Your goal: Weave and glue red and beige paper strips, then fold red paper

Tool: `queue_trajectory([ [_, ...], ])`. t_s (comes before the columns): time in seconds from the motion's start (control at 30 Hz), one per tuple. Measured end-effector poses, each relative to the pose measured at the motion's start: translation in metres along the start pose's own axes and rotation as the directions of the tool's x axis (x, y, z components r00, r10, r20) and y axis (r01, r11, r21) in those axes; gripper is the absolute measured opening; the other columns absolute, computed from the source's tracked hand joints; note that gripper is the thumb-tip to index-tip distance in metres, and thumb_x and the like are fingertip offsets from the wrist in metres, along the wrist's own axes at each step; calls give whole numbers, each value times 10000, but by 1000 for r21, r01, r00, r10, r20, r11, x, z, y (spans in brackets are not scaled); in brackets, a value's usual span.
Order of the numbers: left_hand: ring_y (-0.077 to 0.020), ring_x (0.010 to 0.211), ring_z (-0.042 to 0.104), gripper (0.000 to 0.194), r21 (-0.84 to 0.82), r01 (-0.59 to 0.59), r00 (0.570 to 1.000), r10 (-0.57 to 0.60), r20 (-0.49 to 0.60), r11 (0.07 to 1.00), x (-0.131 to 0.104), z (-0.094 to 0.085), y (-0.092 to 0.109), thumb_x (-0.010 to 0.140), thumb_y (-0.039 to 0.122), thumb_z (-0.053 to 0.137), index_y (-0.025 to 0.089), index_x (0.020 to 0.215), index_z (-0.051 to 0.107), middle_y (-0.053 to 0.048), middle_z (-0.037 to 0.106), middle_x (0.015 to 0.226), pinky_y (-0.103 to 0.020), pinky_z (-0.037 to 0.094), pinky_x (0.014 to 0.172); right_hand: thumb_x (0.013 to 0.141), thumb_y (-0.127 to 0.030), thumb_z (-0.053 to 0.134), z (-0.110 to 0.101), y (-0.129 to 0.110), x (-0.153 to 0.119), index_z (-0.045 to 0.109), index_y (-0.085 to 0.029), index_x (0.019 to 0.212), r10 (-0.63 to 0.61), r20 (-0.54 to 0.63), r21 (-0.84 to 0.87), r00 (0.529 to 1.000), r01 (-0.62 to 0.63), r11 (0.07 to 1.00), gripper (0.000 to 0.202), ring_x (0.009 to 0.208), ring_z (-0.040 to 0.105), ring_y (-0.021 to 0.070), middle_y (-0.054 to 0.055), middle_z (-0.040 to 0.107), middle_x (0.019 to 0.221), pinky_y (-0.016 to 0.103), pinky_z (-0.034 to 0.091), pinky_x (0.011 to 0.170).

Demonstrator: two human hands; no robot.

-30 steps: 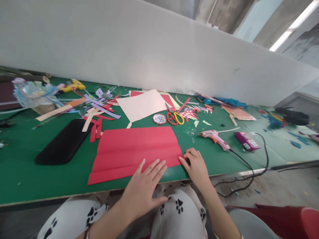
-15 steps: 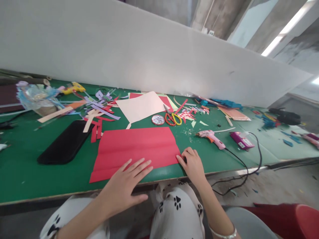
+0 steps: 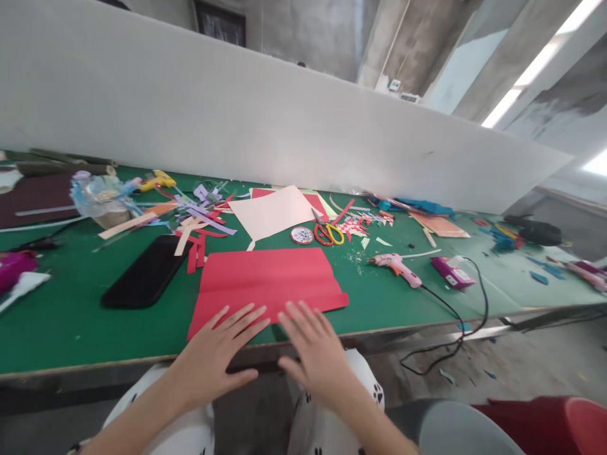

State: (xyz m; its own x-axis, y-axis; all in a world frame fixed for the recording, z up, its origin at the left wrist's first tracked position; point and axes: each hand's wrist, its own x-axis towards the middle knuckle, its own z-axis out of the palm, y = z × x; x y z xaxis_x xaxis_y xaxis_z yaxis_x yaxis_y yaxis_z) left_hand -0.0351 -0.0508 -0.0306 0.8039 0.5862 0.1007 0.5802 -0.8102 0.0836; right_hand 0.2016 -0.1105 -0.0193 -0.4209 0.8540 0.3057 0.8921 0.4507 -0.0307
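Observation:
A red sheet of paper (image 3: 265, 278) with creases across it lies at the table's near edge. Its lower right corner is slightly raised. My left hand (image 3: 213, 354) rests over its lower left part, fingers spread and flat. On the lower right part lie the fingertips of my right hand (image 3: 313, 351), also spread, the thumb pointing left. Neither hand holds anything. Just behind the red sheet are a pale pink sheet (image 3: 275, 215), a round patterned tin (image 3: 302, 236) and scissors (image 3: 329, 230) with red and yellow handles.
A pink glue gun (image 3: 397, 268) with a cord and a purple box (image 3: 453, 272) lie to the right. On the left are a black flat case (image 3: 147, 272), paper strips (image 3: 203, 218) and a yellow glue gun (image 3: 159, 180). A white partition (image 3: 284, 120) stands behind.
My right hand has left the sheet's right edge and moved left onto its lower part, its fingers opening out. The left hand stays flat on the paper. The view has shifted slightly.

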Motion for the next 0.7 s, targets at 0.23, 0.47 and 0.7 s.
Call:
queue_trajectory([
  [0.23, -237, 1255, 362, 705, 18, -3, 1000, 3, -18, 1000, 0, -2, 1, 799, 617, 367, 334, 1398, 127, -17, 329, 1422, -420, 202, 1036, 863, -499, 327, 6, -14, -5, 184, -183, 1405, 56, 125, 128, 991, -72, 989, 644, 1320, 225, 182, 27, 240, 1445, 401, 159, 1076],
  [0.47, -246, 1264, 350, 693, 1, 17, 1000, -17, 17, 1000, 4, -9, 3, 809, 591, 381, 345, 1397, 108, -1, 306, 1430, -425, 220, 1029, 888, -413, 305, 4, 46, -34, 245, -228, 1387, 263, 78, -8, 962, -263, 965, 536, 1289, 305, 179, 21, 315, 1412, 415, 201, 1053],
  [0.7, -230, 1255, 373, 674, 27, 40, 999, -40, 14, 999, -12, -10, -6, 818, 566, 391, 355, 1393, 109, 18, 316, 1421, -397, 253, 1024, 884, -397, 320, 6, 63, -45, 220, -239, 1395, 293, 47, -96, 955, -288, 953, 544, 1277, 329, 188, 33, 351, 1397, 418, 245, 1033],
])
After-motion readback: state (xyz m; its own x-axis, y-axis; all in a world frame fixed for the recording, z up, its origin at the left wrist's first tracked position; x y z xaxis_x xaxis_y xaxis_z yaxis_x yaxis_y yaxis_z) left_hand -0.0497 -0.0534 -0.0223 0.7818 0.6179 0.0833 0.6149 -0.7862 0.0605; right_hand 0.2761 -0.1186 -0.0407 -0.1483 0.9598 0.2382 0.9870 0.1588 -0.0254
